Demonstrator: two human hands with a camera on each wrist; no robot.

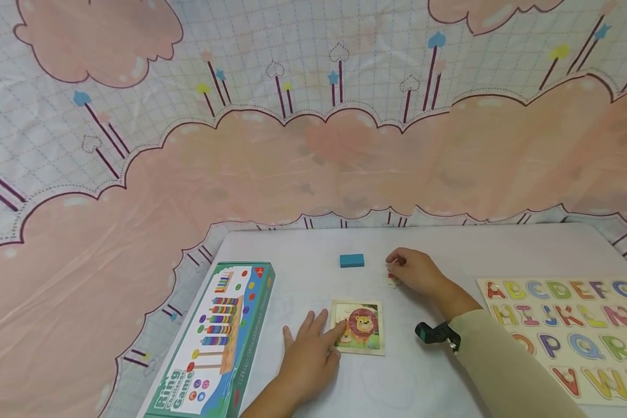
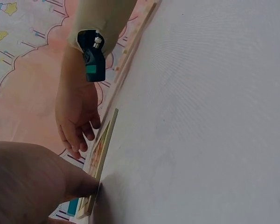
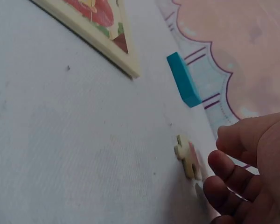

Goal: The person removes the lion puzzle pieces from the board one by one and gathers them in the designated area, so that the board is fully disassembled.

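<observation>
A square wooden lion puzzle (image 1: 364,328) lies on the white table. My left hand (image 1: 312,357) is spread beside its left edge, with the index finger touching the puzzle's face; in the left wrist view that hand (image 2: 30,182) is dark and close to the camera. Beyond the puzzle's far right corner, my right hand (image 1: 418,273) hovers with loosely bent fingers over a small puzzle piece (image 3: 187,157). The right wrist view shows a gap between that piece and the fingertips (image 3: 220,161). Something small and greenish under these fingers is mostly hidden.
A blue block (image 1: 352,260) lies behind the puzzle. To the left is a Ring Challenge Game box (image 1: 224,337); to the right, a wooden alphabet board (image 1: 569,337). A patterned cloth (image 1: 303,162) hangs behind the table. The right wrist wears a black device (image 1: 438,335).
</observation>
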